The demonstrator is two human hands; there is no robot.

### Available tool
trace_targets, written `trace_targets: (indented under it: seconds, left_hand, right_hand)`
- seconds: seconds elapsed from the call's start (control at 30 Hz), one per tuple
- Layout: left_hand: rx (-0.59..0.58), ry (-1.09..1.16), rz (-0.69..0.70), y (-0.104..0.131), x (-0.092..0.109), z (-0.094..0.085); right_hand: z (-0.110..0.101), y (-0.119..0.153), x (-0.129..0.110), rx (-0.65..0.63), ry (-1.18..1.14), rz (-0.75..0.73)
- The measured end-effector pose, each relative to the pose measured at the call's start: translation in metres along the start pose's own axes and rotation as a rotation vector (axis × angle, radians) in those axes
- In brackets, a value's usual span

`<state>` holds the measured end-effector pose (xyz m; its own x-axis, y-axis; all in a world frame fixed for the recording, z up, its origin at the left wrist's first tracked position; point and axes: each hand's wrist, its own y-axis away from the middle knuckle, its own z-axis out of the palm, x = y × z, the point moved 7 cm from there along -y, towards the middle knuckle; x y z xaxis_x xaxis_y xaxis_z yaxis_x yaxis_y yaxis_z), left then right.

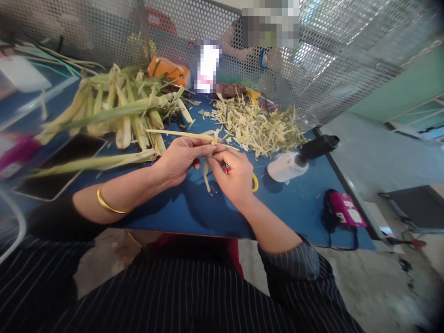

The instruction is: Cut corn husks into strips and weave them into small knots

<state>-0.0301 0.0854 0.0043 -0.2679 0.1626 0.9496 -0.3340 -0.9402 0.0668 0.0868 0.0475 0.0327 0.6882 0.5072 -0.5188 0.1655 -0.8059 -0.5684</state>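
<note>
My left hand (180, 159) pinches a folded pale green plant strip (180, 134) between thumb and fingers. One long narrow end points left above the hand, while a wider loose end hangs below the fingertips. My right hand (234, 173) is closed on the same strip close to the left thumb, and the two hands nearly touch. A small red thing shows at the right fingers; I cannot make out what it is. Partly hidden behind the right hand is a yellow loop (255, 182), like a scissors handle. The hands are just above the blue table (215, 217).
Long plant stalks (123, 111) are heaped at the left, partly over a dark flat panel (83, 150). Shredded trimmings (260, 122) lie behind the hands. A white thread spool (286, 167), black cone (321, 145) and purple box (347, 210) are rightward. Perforated metal screen (208, 18) stands behind.
</note>
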Motion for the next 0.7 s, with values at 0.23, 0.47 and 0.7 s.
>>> trace_targets:
  seconds: [0.23,0.47,0.7]
  left_hand:
    - [0.038,0.051,0.025,-0.001,-0.001,-0.003]
    - [0.04,0.094,0.023,-0.001,0.0,-0.002]
    - [0.011,0.125,-0.07,0.003,0.004,0.001]
  right_hand:
    - [0.0,-0.003,0.0,-0.071,-0.204,0.015]
    - [0.0,-0.003,-0.005,-0.096,-0.155,-0.07]
    - [-0.028,-0.009,0.005,0.163,0.036,-0.084]
